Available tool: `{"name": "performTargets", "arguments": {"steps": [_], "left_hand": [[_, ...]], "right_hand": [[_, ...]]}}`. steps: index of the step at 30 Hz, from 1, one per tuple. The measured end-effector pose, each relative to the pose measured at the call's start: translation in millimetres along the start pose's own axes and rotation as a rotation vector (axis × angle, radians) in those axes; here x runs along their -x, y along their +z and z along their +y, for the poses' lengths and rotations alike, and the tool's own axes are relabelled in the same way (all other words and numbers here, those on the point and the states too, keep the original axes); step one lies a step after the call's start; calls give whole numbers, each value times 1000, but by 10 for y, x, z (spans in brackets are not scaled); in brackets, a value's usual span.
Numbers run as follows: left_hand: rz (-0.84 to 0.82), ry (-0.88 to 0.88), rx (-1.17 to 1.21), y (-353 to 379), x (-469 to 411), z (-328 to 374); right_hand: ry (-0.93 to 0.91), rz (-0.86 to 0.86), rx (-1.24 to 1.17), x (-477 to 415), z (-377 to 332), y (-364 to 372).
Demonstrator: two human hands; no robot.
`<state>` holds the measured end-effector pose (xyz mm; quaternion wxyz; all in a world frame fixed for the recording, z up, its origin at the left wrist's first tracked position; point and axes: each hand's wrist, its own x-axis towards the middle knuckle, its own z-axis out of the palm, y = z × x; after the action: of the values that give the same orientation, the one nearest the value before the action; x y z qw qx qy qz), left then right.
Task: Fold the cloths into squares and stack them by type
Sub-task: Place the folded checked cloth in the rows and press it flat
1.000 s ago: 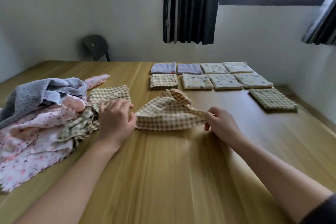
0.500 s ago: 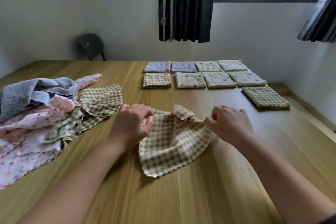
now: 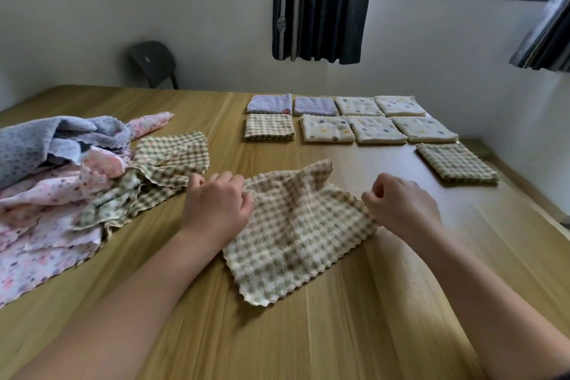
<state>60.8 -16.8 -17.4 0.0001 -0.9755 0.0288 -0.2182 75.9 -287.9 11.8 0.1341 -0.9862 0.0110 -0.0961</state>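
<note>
I have the checked cloth [image 3: 296, 225] lying between the two hands on the table [image 3: 339, 342], nearer the front edge than the far one. It sits as a diamond rather than square to me: one corner points back at the near edge, and the opposite one, slightly lifted and curled, points toward the table's far edge. The left hand [image 3: 216, 207] has its fingers curled over the cloth's left corner and pinches it. The right hand [image 3: 401, 207] is bunched at the right corner and looks to pinch the scalloped hem there, though the fingertips are tucked in and I can't see the contact itself. So the line that matters runs side to side, hand to hand, along the cloth's diagonal, with each hand at its own corner and the bulk of the fabric hanging toward me. My read is that the cloth is being spread, not yet folded, and that it wants turning so an edge, not a corner, faces the near edge before the first fold. The unfolded heap [image 3: 61, 194] lies along the left edge, one checked piece of it just beside the left hand — I'd take care not to drag it along. A folded checked square [image 3: 268, 128] sits well beyond the left hand toward the far edge, and a second checked square [image 3: 456, 163] lies by the right edge, nearer the right hand — I judge that hand the likelier one to carry the finished square.
</note>
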Motion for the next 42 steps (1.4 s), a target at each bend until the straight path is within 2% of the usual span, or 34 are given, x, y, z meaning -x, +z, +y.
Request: {"name": "performTargets", "arguments": {"steps": [2, 4, 6, 7, 10, 13, 15, 17, 19, 21, 22, 27, 29, 33, 36, 38, 39, 40, 42], "left_hand": [[-20, 89, 142, 0, 29, 61], [-200, 132, 264, 26, 59, 132], [-374, 130, 246, 89, 65, 143], [-409, 106, 230, 108, 55, 115], [-339, 17, 272, 101, 3, -6], [-106, 42, 333, 25, 21, 13], [-61, 72, 374, -31, 48, 129], [-193, 111, 350, -5, 85, 221], [-377, 184, 250, 71, 93, 236], [-479, 241, 219, 119, 71, 175], [-494, 266, 225, 129, 66, 132], [-479, 340, 269, 123, 71, 10], [-470, 358, 271, 102, 68, 16], [-447, 354, 285, 97, 60, 27], [-204, 310, 250, 75, 18, 29], [2, 300, 269, -2, 28, 37], [52, 308, 308, -32, 55, 46], [27, 324, 361, -62, 96, 58], [-203, 352, 415, -58, 179, 77]], "right_hand": [[-143, 0, -119, 8, -11, 74], [-321, -71, -156, 43, -62, 157], [-385, -69, -41, 61, -85, 194], [-367, -50, 46, 55, -85, 168], [-283, -120, 249, 52, -98, 42], [-302, -126, 287, 85, -141, -20], [-334, 33, 184, 80, -145, 2], [-370, 103, -82, 61, -154, 115], [-415, -78, -201, 46, -190, 268], [-438, -288, -84, 34, -198, 420], [-446, -307, -35, 34, -197, 439], [-464, 54, -62, 88, -195, 319], [-446, 14, -25, 95, -184, 346], [-322, -179, 15, 62, -159, 404], [-264, -214, 55, 37, -121, 435], [-308, -142, -2, 84, -142, 413], [-352, -125, -56, 131, -172, 398], [-398, -142, -105, 186, -208, 393], [-463, -238, -105, 262, -246, 437]]}}
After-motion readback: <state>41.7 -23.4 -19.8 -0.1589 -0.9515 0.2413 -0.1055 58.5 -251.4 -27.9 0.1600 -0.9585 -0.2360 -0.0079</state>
